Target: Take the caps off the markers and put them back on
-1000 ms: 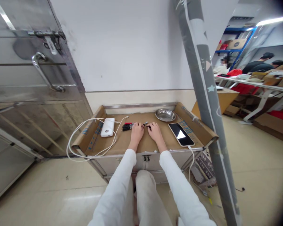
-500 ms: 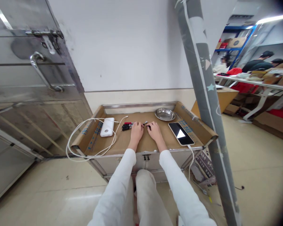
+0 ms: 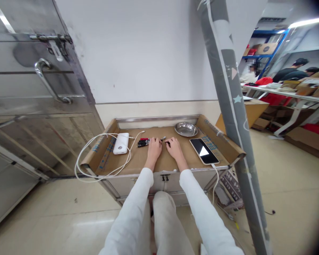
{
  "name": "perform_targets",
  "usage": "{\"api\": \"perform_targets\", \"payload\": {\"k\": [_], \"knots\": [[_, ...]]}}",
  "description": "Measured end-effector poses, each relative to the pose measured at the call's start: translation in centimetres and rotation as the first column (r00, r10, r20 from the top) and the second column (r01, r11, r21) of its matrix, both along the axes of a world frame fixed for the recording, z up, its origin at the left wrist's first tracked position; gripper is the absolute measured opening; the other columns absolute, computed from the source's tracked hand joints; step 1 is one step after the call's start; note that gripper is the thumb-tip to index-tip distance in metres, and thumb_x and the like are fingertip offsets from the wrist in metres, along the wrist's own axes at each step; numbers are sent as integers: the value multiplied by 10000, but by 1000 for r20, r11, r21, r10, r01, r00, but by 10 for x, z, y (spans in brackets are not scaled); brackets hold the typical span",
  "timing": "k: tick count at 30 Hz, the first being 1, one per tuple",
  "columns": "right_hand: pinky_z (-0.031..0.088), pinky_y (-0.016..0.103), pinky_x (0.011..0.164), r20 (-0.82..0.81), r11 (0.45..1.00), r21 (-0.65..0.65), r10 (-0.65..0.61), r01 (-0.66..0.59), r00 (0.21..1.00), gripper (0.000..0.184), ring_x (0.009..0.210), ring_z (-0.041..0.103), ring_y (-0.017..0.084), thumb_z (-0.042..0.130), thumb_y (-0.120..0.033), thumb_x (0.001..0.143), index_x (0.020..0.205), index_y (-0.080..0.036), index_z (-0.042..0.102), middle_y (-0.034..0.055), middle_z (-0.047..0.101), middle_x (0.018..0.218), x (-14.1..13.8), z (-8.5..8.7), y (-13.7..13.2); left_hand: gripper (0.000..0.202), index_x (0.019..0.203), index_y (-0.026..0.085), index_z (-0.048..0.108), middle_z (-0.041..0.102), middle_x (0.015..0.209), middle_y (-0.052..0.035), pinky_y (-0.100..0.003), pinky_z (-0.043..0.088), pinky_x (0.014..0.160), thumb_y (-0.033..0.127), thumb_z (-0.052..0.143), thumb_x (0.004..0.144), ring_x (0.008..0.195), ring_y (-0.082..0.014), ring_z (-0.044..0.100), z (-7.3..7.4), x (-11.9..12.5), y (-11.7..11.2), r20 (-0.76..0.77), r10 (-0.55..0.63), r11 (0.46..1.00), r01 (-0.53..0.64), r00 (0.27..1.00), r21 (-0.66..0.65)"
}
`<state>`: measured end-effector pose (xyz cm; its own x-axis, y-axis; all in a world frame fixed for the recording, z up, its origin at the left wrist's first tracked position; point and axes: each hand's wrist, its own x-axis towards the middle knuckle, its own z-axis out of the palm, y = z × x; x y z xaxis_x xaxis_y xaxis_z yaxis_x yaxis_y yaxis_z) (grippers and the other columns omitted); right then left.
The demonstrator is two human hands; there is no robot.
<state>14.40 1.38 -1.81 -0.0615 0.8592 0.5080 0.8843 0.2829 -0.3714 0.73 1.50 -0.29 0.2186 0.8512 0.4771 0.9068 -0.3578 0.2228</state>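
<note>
On the cardboard-lined top [image 3: 138,161], several black and red pens [image 3: 143,143] lie bunched just left of my left hand [image 3: 154,148]. Its fingers are bent down over the right ends of the pens, and a dark tip shows past them, so it seems closed on a pen. Close by on the right, my right hand [image 3: 173,148] is closed with its fingertips on a small black piece [image 3: 168,142] too small to name. A small silvery thing [image 3: 163,138] lies between the hands, just beyond the fingertips.
A round metal dish [image 3: 186,129] sits at the back right. In front of it lies a phone [image 3: 204,151] with a cable. To the left are a white power bank [image 3: 121,143] and a looped white cable [image 3: 77,156]. A tall wrapped grey pole [image 3: 235,102] leans at the right.
</note>
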Motion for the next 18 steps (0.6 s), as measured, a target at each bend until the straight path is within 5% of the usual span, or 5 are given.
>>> {"api": "perform_targets", "payload": {"k": [5, 13, 18], "knots": [[372, 311, 872, 9, 1000, -6, -9, 9, 1000, 208, 924, 499, 208, 470, -150, 865, 979, -180, 642, 78, 590, 972, 0, 1, -1, 152, 959, 154, 550, 532, 1006, -109, -364, 376, 926, 121, 436, 864, 1001, -238, 490, 0, 0, -2, 10, 51, 999, -51, 999, 14], [379, 321, 853, 0, 1000, 0, 5, -5, 1000, 207, 913, 501, 209, 466, -154, 862, 966, -185, 642, 80, 581, 955, 0, 3, -3, 231, 952, 111, 548, 540, 1011, -157, -394, 408, 841, 151, 325, 902, 988, -279, 506, 4, 1, -9, 65, 369, 926, -372, 927, 54], [378, 323, 856, -2, 1000, -5, 9, -9, 1000, 213, 927, 503, 214, 463, -151, 862, 970, -180, 645, 85, 582, 956, 0, 2, -2, 287, 941, 96, 543, 551, 993, -175, -413, 413, 835, 182, 269, 928, 979, -288, 511, 3, 1, -11, 63, 423, 903, -426, 904, 58]]}}
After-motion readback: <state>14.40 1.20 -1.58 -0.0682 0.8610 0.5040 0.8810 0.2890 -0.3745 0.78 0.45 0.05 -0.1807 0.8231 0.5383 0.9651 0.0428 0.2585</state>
